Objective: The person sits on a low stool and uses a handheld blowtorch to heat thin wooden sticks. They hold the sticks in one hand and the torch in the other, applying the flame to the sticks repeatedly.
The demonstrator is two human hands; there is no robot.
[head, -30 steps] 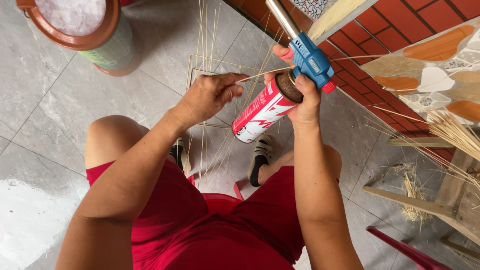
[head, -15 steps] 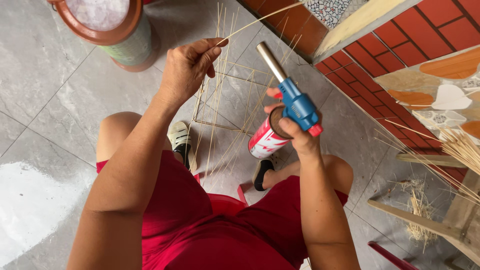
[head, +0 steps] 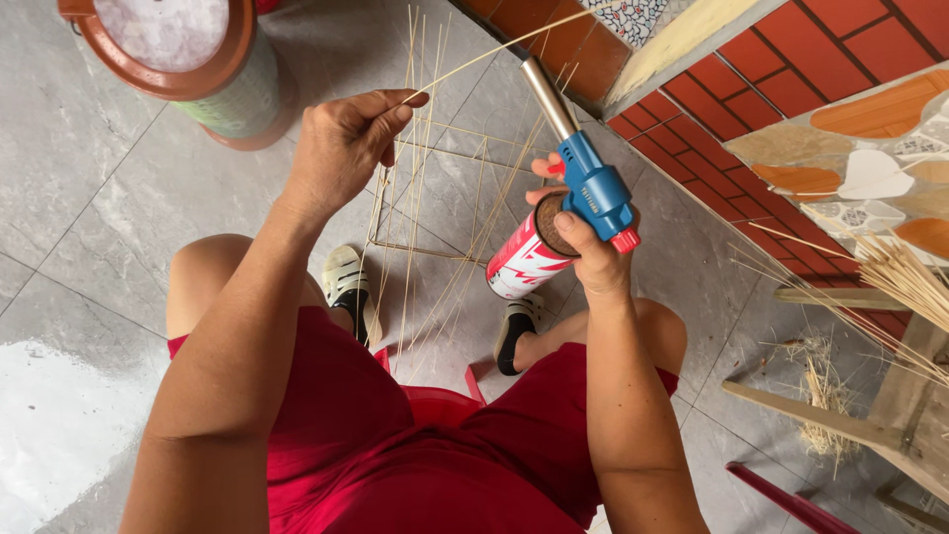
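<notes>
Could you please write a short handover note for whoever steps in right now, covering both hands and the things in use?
Left hand: raised, pinching one thin bamboo strip that runs up and to the right.
Right hand: gripping the gas canister fitted with a blue torch head; metal nozzle points up towards the strip. No flame can be made out.
On the tiled floor between the feet: a square strip frame with loose strips across it.
Done: the frame's square outline stands assembled.
Left: the held strip is not yet part of the frame.

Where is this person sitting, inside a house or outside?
Probably a tiled porch or yard used for craft work. The grey floor tiles meet a red brick wall, loose thin sticks lie on a wooden bench, and a stick frame stands on the floor.
</notes>
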